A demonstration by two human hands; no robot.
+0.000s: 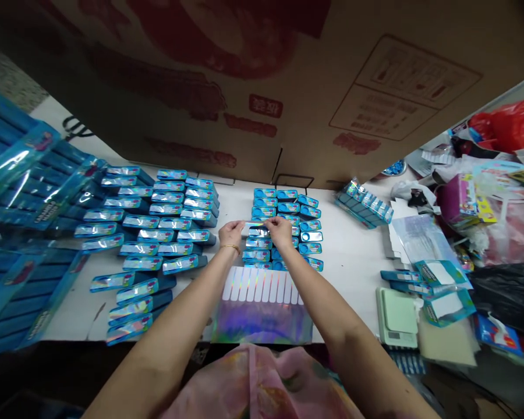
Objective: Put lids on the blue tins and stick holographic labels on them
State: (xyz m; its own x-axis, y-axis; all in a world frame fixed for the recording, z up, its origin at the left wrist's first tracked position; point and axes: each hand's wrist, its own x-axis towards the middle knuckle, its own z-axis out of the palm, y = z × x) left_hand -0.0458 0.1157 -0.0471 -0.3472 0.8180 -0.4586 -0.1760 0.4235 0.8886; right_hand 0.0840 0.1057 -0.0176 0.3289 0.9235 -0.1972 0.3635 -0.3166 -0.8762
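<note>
Left hand and right hand pinch a shiny strip above blue boxes, unused strips line the sheet, finished boxes hard to tell.

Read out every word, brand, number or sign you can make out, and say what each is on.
None reads clearly enough to quote.
Cardboard box: red characters and a framed panel of signs, too blurred.
Small blue packs: lettering too small.
Large blue packs: lettering blurred.
Green scale: panel markings too small.
</note>
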